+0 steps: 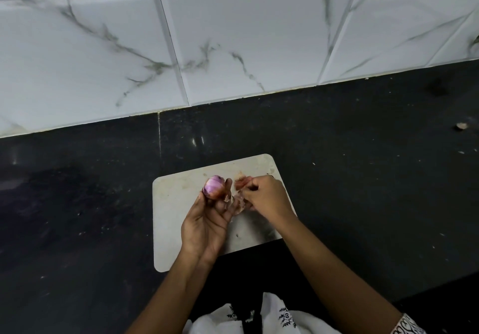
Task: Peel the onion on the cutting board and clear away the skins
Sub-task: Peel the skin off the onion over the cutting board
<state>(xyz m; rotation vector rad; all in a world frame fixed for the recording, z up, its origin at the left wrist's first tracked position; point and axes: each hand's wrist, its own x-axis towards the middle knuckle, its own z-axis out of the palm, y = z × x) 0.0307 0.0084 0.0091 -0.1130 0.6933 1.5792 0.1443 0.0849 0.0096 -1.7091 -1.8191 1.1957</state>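
One purple onion (pixel 213 185) your left hand (pixel 207 222) is gripping above the cutting board (pixel 171 217), your right hand (pixel 267 199) pinching papery skin (pixel 239 183).

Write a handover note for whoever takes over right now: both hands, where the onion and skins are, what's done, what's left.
Left hand: grips the small round purple onion at its fingertips, over the pale rounded-rectangle cutting board.
Right hand: pinches loose reddish-brown papery skins right beside the onion.
Done: the onion is partly peeled and purple flesh shows on top.
Left: strip the brown skin on the side facing the right hand, then clear the skins off the board.
Note: there is a small pale scrap on the black countertop, far right; I cannot tell what it is.
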